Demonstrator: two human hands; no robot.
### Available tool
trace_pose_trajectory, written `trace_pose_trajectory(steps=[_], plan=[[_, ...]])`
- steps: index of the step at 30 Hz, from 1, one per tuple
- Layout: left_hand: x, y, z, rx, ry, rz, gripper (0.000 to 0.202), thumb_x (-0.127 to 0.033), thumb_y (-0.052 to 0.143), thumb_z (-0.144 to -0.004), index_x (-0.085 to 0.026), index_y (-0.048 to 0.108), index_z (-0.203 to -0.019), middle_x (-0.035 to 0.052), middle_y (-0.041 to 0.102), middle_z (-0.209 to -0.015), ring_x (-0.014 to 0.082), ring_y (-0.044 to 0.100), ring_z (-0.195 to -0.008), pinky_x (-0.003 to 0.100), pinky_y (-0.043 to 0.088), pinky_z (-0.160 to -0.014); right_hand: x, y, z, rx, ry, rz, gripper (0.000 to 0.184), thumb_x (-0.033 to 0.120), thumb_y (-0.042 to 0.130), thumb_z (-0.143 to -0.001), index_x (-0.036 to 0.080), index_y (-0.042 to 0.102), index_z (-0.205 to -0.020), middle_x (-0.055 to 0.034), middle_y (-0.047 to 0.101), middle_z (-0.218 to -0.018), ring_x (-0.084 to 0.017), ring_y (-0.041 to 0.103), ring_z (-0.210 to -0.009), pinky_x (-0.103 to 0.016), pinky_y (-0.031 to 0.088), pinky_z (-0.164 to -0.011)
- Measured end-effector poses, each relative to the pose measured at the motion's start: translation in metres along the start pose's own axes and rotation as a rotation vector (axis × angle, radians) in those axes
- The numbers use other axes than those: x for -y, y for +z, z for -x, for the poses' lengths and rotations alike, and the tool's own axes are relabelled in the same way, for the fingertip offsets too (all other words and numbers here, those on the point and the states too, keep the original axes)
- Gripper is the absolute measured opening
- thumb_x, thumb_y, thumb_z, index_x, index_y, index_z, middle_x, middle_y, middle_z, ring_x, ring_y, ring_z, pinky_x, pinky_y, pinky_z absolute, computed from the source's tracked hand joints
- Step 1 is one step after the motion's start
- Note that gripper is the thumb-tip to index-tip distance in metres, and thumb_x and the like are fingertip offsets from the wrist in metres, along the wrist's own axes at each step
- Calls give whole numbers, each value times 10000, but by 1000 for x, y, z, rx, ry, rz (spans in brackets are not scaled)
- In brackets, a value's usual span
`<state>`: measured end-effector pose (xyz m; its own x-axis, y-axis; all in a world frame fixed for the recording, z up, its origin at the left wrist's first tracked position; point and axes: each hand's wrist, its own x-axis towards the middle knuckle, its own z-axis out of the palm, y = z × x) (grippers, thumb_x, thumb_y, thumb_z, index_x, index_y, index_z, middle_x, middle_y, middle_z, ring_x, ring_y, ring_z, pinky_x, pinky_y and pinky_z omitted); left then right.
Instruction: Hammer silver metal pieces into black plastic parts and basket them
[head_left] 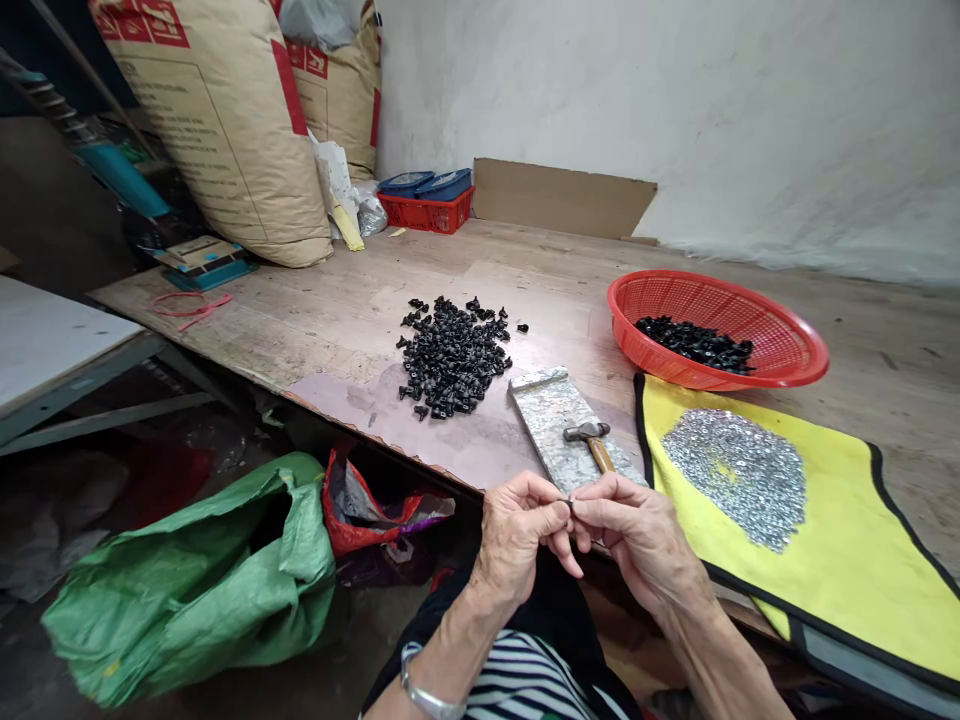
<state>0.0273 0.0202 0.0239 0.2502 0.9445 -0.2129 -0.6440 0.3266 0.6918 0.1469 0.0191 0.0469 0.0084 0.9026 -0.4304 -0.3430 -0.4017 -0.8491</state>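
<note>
Both hands meet in front of the table's near edge. Between finger and thumb, my left hand (pixel 517 525) pinches a small black part (pixel 568 503), mostly hidden by the fingertips. My right hand (pixel 637 530) is closed in a pinch at the same spot, and what exactly its fingertips grip is too small to make out. Just beyond them lies a stone slab (pixel 551 410) with a small hammer (pixel 592 435) resting on it, handle toward me. A heap of small black plastic parts (pixel 454 350) sits on the table to the left of the slab.
A red plastic basket (pixel 795 345) with black parts stands at the right. In front of it, small silvery metal pieces (pixel 739 475) lie on a yellow cloth (pixel 847 560). Large paper sacks (pixel 217 120) and a red crate (pixel 427 213) stand behind; a green sack (pixel 202 580) is below left.
</note>
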Motion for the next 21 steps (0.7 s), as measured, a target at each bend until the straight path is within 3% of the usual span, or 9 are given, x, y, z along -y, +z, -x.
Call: trace_pose_trajectory(steps=[5, 9, 11, 13, 15, 17, 19, 21], plan=[[1, 7, -8, 35, -18, 20, 173, -190, 709, -620, -105, 558, -623, 17, 583, -463, 126, 541, -369, 226, 478, -303, -2, -4, 0, -27, -57, -52, 202, 241, 776, -513, 153, 602, -567, -17, 605, -484, -137, 543, -422, -247, 425, -411], [1, 4, -11, 17, -32, -28, 181, -192, 720, -605, -98, 568, -634, 14, 592, -486, 107, 526, -355, 241, 499, -331, 0, -9, 0, -42, -82, 67, 265, 289, 793, -510, 149, 609, -639, -9, 612, -546, -140, 563, -477, -273, 458, -483], [-1, 0, -14, -1, -36, -63, 191, -199, 724, -603, -99, 567, -643, 11, 595, -505, 101, 521, -352, 249, 505, -343, 2, -15, 0, -115, -149, 243, 324, 359, 776, -538, 153, 629, -740, -14, 628, -618, -133, 558, -494, -280, 458, -517], [-4, -3, -18, -25, -38, -90, 204, -209, 724, -603, -103, 559, -657, 3, 591, -511, 100, 520, -355, 256, 510, -352, 4, -24, 0, -260, -288, 554, 330, 425, 708, -614, 168, 631, -806, -33, 641, -698, -143, 562, -547, -286, 445, -551], [-7, -6, -24, -57, -38, -123, 218, -219, 722, -602, -111, 548, -677, -7, 584, -509, 100, 519, -355, 255, 505, -350, 4, -32, 0, -416, -447, 958, 266, 433, 629, -679, 187, 616, -779, -59, 641, -757, -177, 576, -644, -293, 420, -584], [-10, -9, -30, -91, -30, -177, 227, -224, 715, -599, -119, 534, -687, -14, 578, -500, 101, 510, -343, 250, 492, -334, 3, -39, -1, -476, -521, 1281, 216, 413, 584, -705, 198, 574, -718, -70, 622, -741, -201, 572, -687, -298, 388, -590], [-12, -10, -37, -113, -16, -239, 221, -226, 700, -598, -127, 518, -676, -19, 570, -486, 100, 498, -327, 246, 475, -313, 1, -42, -5, -436, -444, 1387, 195, 397, 560, -715, 208, 522, -687, -47, 582, -654, -190, 546, -623, -296, 359, -569], [-12, -11, -44, -119, -11, -283, 203, -222, 677, -599, -133, 504, -659, -18, 567, -479, 100, 488, -318, 247, 464, -297, 2, -42, -10, -384, -308, 1324, 171, 355, 569, -694, 215, 481, -656, -14, 542, -578, -169, 515, -564, -292, 353, -560]])
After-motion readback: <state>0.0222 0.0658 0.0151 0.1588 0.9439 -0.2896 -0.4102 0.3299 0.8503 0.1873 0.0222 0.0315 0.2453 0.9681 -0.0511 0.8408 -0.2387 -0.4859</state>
